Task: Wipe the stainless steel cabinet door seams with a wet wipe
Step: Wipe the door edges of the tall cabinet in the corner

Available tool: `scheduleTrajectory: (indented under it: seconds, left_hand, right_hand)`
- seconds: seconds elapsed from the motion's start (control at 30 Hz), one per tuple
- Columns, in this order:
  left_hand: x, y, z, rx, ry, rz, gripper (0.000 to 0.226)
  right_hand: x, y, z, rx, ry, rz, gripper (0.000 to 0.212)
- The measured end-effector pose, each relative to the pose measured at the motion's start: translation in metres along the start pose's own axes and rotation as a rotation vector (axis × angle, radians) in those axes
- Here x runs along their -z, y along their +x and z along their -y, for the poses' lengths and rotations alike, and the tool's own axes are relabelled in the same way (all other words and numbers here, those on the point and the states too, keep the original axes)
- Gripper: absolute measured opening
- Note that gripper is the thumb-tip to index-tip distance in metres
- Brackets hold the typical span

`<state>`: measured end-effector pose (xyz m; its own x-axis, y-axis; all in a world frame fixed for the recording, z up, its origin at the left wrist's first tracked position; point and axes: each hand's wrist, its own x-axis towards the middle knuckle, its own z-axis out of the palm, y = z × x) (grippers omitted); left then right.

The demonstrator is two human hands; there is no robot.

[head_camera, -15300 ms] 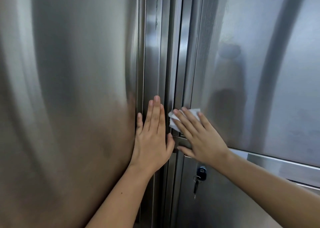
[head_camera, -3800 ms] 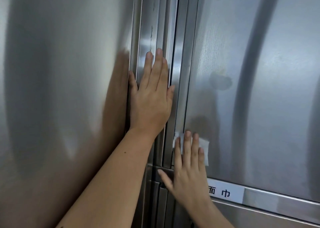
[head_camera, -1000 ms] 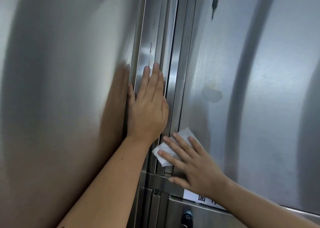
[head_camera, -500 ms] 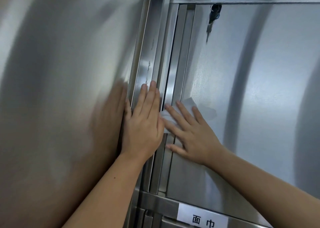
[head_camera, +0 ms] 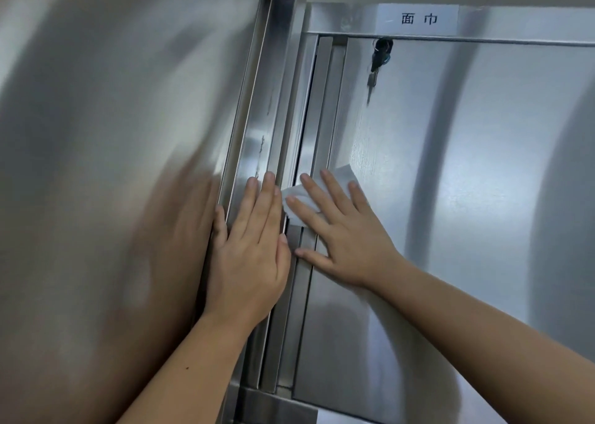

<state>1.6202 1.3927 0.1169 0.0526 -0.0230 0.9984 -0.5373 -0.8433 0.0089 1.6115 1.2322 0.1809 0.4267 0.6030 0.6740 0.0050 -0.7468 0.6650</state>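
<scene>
A white wet wipe lies flat under the fingers of my right hand, pressed over the vertical seam at the left edge of the stainless steel cabinet door. My left hand rests flat, fingers together, on the steel frame strip just left of that seam, holding nothing. The two hands nearly touch. Much of the wipe is hidden beneath my right fingers.
A key hangs from the lock near the door's top left corner. A white label with two characters sits on the rail above. A large steel panel fills the left side. A horizontal rail runs below the door.
The view has tilted upward, and the top rail, label and cabinet top edge now show. Both hands stay side by side, the right one still pressing the wipe on the seam.
</scene>
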Motion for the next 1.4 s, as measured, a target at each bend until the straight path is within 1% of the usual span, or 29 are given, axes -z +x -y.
scheduleTrajectory:
  seconds: [0.07,0.2,0.3,0.87,1.13,1.3,1.4]
  left_hand:
    - [0.000,0.000,0.000,0.002,0.008,-0.004,0.056]
    - [0.000,0.001,-0.002,-0.006,0.034,-0.035,0.054]
    - [-0.001,0.000,-0.001,-0.004,0.052,-0.029,0.055]
    - [0.003,0.002,-0.003,-0.003,0.022,-0.049,0.054]
    - [0.003,0.001,-0.004,0.006,0.050,-0.067,0.055]
    - [0.003,0.001,-0.003,0.003,0.074,-0.063,0.055]
    - [0.003,0.001,-0.002,0.001,0.029,-0.062,0.055]
  right_hand:
    - [0.000,0.001,-0.003,0.011,-0.014,-0.005,0.069]
    - [0.010,0.030,-0.017,-0.083,0.002,-0.027,0.068]
    - [0.014,0.051,-0.026,-0.134,-0.029,-0.030,0.068]
    - [0.030,0.117,-0.058,-0.291,-0.067,-0.083,0.072]
    - [0.038,0.152,-0.071,-0.390,-0.090,-0.095,0.074]
    - [0.046,0.172,-0.080,-0.416,-0.098,-0.086,0.070]
    - [0.044,0.172,-0.078,-0.417,-0.101,-0.101,0.070]
